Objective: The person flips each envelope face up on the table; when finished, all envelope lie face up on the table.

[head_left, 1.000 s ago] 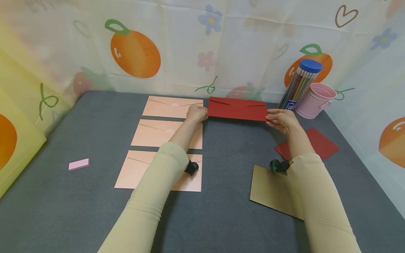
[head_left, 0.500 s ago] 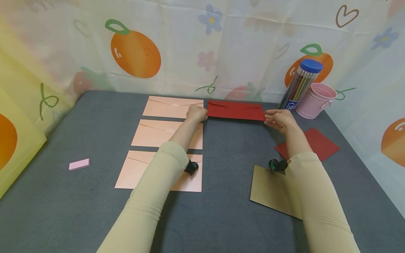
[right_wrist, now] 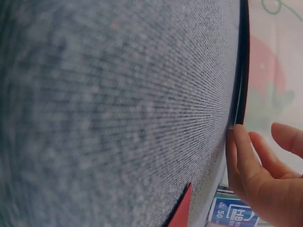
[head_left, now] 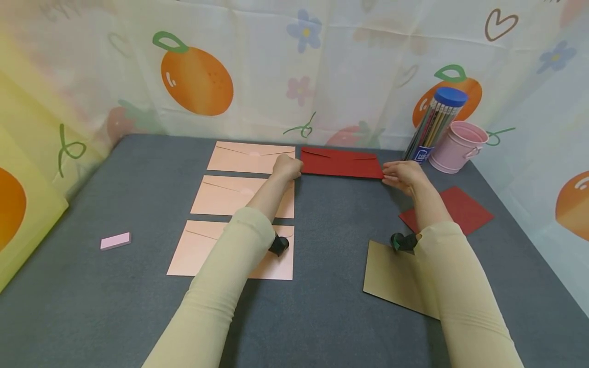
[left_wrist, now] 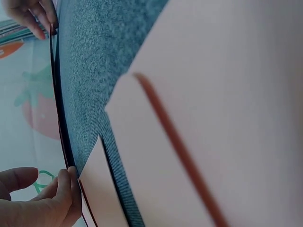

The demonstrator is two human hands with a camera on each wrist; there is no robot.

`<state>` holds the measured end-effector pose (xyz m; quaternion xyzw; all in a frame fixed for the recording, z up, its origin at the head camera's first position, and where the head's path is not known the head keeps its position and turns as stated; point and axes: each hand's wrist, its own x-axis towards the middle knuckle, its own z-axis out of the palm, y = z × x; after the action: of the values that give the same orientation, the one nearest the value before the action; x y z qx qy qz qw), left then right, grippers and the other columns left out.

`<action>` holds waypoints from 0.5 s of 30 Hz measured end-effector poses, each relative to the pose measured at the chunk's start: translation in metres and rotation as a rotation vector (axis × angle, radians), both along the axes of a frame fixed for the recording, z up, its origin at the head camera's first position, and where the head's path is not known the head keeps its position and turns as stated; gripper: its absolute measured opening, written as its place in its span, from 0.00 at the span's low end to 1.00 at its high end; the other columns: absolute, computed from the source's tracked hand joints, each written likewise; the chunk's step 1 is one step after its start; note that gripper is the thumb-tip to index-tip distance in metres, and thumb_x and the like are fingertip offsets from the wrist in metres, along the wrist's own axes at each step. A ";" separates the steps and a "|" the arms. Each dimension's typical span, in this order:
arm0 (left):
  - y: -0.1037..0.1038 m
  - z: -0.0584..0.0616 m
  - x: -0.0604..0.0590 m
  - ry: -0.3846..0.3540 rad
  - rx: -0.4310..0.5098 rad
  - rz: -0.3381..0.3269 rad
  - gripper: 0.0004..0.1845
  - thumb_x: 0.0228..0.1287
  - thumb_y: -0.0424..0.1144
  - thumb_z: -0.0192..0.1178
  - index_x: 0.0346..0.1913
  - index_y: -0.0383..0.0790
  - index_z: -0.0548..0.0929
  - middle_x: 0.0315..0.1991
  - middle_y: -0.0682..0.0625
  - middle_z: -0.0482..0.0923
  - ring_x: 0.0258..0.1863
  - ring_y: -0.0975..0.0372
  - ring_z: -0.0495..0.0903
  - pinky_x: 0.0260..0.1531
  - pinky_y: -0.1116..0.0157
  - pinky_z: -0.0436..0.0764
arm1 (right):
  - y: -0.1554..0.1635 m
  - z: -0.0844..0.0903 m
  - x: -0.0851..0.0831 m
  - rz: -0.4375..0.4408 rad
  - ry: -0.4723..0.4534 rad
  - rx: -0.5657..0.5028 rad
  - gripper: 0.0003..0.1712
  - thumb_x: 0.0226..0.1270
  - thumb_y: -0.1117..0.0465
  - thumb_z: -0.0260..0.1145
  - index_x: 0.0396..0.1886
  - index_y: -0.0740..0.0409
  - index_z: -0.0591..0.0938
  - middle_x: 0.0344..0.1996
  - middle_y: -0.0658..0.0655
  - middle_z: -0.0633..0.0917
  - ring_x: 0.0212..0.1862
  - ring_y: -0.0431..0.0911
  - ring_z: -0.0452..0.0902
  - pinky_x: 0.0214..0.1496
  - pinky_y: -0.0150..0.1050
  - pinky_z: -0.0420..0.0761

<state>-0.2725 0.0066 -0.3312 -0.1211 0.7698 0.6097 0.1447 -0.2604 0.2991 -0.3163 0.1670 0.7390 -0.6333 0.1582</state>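
At the back of the table [head_left: 322, 317], I see the red envelope [head_left: 340, 164] has lowered almost flat, just beside the top peach envelope [head_left: 246, 156], so I judge its placing nearly done. The left hand [head_left: 287, 167] touches one end with its fingers, thumb spread away; the right hand [head_left: 405, 175] touches the other, thumb also clear.

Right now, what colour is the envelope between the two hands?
The envelope is red; the head view shows it best.
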 end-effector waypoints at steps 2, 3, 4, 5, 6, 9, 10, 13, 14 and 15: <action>0.000 -0.001 0.000 0.003 0.005 -0.007 0.22 0.69 0.30 0.48 0.64 0.27 0.70 0.69 0.39 0.69 0.65 0.50 0.74 0.66 0.56 0.76 | 0.000 0.000 0.000 -0.001 -0.007 0.004 0.33 0.76 0.68 0.49 0.77 0.65 0.54 0.80 0.62 0.49 0.32 0.30 0.80 0.55 0.26 0.83; 0.001 -0.001 0.001 0.005 0.004 -0.011 0.22 0.68 0.30 0.48 0.64 0.26 0.70 0.70 0.39 0.68 0.66 0.50 0.73 0.67 0.56 0.76 | -0.001 0.000 0.000 -0.004 -0.010 0.001 0.33 0.76 0.68 0.49 0.77 0.65 0.54 0.80 0.62 0.48 0.32 0.30 0.80 0.56 0.26 0.83; 0.001 -0.002 0.001 0.006 0.006 -0.013 0.22 0.68 0.30 0.47 0.64 0.26 0.70 0.70 0.39 0.68 0.67 0.49 0.73 0.67 0.56 0.75 | -0.001 0.000 0.000 -0.009 -0.012 -0.005 0.33 0.76 0.68 0.50 0.77 0.65 0.54 0.80 0.62 0.49 0.31 0.30 0.80 0.55 0.26 0.83; 0.001 -0.002 0.001 0.010 0.004 -0.016 0.23 0.68 0.30 0.47 0.64 0.26 0.69 0.71 0.38 0.67 0.67 0.49 0.72 0.68 0.56 0.74 | -0.001 0.000 0.001 -0.013 -0.013 -0.010 0.33 0.76 0.68 0.50 0.78 0.65 0.54 0.80 0.62 0.49 0.30 0.30 0.81 0.54 0.26 0.83; 0.001 -0.002 0.001 0.012 -0.001 -0.019 0.24 0.68 0.30 0.47 0.65 0.26 0.69 0.70 0.38 0.68 0.67 0.49 0.72 0.67 0.56 0.74 | -0.002 0.001 0.001 -0.015 -0.012 -0.012 0.33 0.76 0.67 0.50 0.77 0.65 0.54 0.80 0.62 0.50 0.30 0.30 0.81 0.53 0.26 0.84; 0.001 -0.001 0.002 0.020 -0.023 -0.027 0.21 0.67 0.30 0.48 0.61 0.27 0.72 0.67 0.38 0.72 0.64 0.50 0.74 0.60 0.60 0.76 | -0.002 0.002 0.001 -0.023 -0.013 -0.026 0.33 0.76 0.66 0.50 0.77 0.65 0.55 0.79 0.62 0.51 0.28 0.30 0.81 0.52 0.26 0.84; 0.001 -0.001 0.002 0.023 -0.027 -0.027 0.16 0.67 0.30 0.48 0.55 0.28 0.74 0.64 0.39 0.73 0.60 0.51 0.75 0.56 0.61 0.76 | -0.003 0.003 0.001 -0.020 -0.015 -0.024 0.33 0.76 0.66 0.50 0.77 0.64 0.55 0.79 0.62 0.52 0.28 0.30 0.81 0.55 0.27 0.83; 0.002 -0.001 0.002 0.029 -0.038 -0.023 0.03 0.66 0.30 0.47 0.37 0.35 0.72 0.57 0.42 0.74 0.48 0.56 0.70 0.41 0.65 0.70 | -0.002 0.006 0.001 -0.001 -0.018 -0.014 0.33 0.77 0.65 0.50 0.78 0.63 0.55 0.75 0.63 0.60 0.31 0.30 0.81 0.62 0.30 0.81; 0.002 -0.001 0.002 0.031 -0.038 -0.019 0.03 0.66 0.29 0.47 0.33 0.37 0.69 0.55 0.43 0.73 0.46 0.56 0.67 0.39 0.65 0.68 | -0.001 0.007 0.001 0.011 -0.018 -0.006 0.33 0.77 0.64 0.49 0.78 0.62 0.54 0.75 0.63 0.60 0.33 0.31 0.80 0.65 0.31 0.79; 0.003 -0.002 0.001 0.031 -0.038 -0.015 0.06 0.66 0.29 0.47 0.30 0.39 0.66 0.52 0.44 0.72 0.44 0.57 0.65 0.38 0.65 0.66 | 0.000 0.007 0.001 0.017 -0.018 0.002 0.33 0.78 0.64 0.49 0.78 0.62 0.54 0.75 0.63 0.60 0.35 0.31 0.80 0.68 0.33 0.77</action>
<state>-0.2712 0.0094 -0.3328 -0.1086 0.7842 0.5958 0.1350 -0.2591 0.2990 -0.3090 0.1666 0.7396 -0.6296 0.1700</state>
